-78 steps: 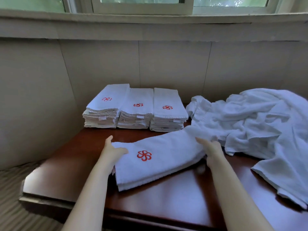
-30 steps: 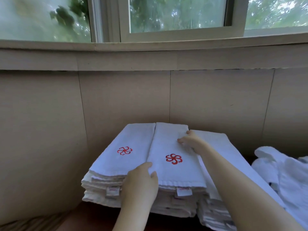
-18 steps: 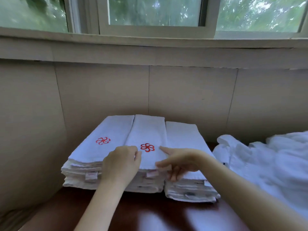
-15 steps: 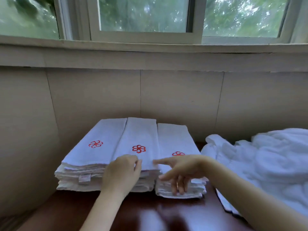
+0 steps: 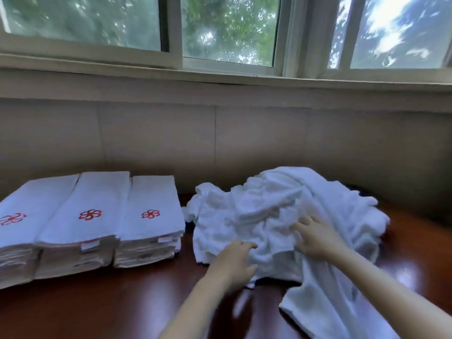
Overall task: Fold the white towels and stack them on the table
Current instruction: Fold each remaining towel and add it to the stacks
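Note:
Three stacks of folded white towels [image 5: 93, 216], each topped with a red flower mark, stand side by side at the back left of the dark wooden table [image 5: 97, 307]. To their right lies a rumpled heap of unfolded white towels [image 5: 274, 209]. My left hand [image 5: 234, 263] rests at the heap's near left edge, fingers curled against the cloth; whether it grips is unclear. My right hand [image 5: 315, 238] lies flat on the heap's middle with fingers spread.
A beige panelled wall [image 5: 215, 143] rises straight behind the table, with a window sill [image 5: 220, 77] and windows above. Part of the heap hangs down toward the table's near right edge [image 5: 325, 311]. Bare wood shows in front of the stacks.
Both hands have left the folded stacks and moved right onto the unfolded heap. The view has swung right, so the stacks now sit at the left.

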The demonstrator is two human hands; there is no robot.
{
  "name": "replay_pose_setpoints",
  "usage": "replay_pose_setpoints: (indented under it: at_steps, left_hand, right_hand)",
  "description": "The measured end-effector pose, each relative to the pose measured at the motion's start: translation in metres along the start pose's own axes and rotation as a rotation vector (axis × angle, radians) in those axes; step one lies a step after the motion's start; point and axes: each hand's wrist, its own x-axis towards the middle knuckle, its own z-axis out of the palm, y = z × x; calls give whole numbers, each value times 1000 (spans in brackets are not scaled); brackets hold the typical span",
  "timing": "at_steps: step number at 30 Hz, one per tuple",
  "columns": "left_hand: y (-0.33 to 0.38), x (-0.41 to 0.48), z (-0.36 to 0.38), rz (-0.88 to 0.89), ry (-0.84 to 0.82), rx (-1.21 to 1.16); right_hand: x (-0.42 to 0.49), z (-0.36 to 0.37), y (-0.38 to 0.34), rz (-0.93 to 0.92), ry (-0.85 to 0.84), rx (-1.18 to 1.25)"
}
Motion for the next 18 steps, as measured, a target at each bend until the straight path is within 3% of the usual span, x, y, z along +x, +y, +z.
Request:
replay_pose_setpoints:
  at_steps: [3, 7, 9, 12, 15, 18]
  left_hand:
    - [30, 20, 29, 8, -3, 57]
    - [54, 35, 50, -20, 70, 11]
    - [65, 40, 56, -46, 148, -66]
    - [88, 46, 59, -138, 290, -229]
    - [114, 45, 61, -227, 90, -521]
    - [130, 33, 68, -165, -140, -625]
  right_hand:
    - [-17, 24, 9, 5, 200, 41]
    - [-21, 25, 28, 328, 398, 365]
    - [-19, 21, 41, 458, 288, 653]
    - [-19, 22, 56, 466, 96, 1003]
    - [-29, 29, 59, 469, 185, 1309]
    - [-39, 30, 61, 492, 238, 1355]
